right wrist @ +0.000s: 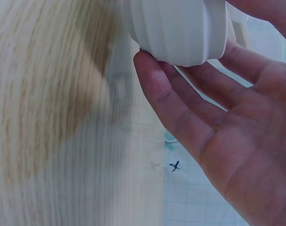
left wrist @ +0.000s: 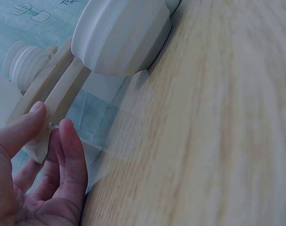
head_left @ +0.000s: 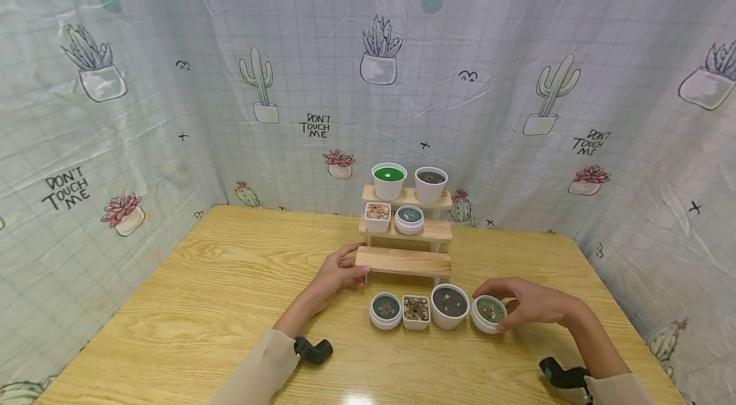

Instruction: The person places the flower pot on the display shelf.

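My left hand point(head_left: 339, 271) pinches the left end of the lowest step of a three-tier wooden stand point(head_left: 404, 261). In the left wrist view the thumb lies over the board point(left wrist: 63, 89) and the fingers curl beneath it. At the right end of a row of pots, my right hand point(head_left: 535, 301) grips a small round white pot point(head_left: 489, 314) with a green top. The right wrist view shows fingers around its ribbed white wall point(right wrist: 176, 28). Left of it stand a taller grey-topped pot point(head_left: 450, 306), a square pebble-topped pot point(head_left: 416, 313) and a round green-topped pot point(head_left: 386, 311).
On the top step sit a bright green-topped pot point(head_left: 389, 182) and a brown-topped pot point(head_left: 431, 184). The middle step bears a square pebble pot point(head_left: 377, 217) and a round pot point(head_left: 409, 220). A cactus-print curtain point(head_left: 322, 92) surrounds the wooden table point(head_left: 172, 322).
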### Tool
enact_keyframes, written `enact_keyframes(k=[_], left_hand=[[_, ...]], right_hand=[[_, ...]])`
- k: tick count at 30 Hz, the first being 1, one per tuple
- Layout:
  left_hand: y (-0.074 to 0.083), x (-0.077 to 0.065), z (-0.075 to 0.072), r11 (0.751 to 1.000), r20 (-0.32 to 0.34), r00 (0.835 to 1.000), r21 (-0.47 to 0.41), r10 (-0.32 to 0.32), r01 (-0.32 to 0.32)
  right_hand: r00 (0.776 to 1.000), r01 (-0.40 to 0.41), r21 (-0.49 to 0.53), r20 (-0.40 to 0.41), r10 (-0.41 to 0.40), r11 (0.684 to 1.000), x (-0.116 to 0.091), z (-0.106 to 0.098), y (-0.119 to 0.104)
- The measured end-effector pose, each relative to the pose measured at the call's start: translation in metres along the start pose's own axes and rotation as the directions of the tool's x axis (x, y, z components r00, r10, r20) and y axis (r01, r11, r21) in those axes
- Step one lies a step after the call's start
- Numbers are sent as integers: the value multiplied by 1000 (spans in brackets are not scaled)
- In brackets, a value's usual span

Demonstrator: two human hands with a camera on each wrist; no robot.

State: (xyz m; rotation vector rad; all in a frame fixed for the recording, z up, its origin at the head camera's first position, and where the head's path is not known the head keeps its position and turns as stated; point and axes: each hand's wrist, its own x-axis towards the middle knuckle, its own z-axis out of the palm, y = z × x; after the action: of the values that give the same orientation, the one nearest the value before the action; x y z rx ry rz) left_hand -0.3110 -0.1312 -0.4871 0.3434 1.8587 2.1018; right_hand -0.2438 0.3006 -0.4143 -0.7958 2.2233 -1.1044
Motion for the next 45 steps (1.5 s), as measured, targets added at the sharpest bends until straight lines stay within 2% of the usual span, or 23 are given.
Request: enact_keyframes(k=[20,45], left_hand=[[-1,-1,0,1000,7,1000,18,-1,1],[0,-1,-1,1000,14,1000,10,-3,3]], right_hand=[[998,55,15,-6,-55,998,-5,-4,-6],[996,53,-2,-69,-53,999,-8,-8,-15]])
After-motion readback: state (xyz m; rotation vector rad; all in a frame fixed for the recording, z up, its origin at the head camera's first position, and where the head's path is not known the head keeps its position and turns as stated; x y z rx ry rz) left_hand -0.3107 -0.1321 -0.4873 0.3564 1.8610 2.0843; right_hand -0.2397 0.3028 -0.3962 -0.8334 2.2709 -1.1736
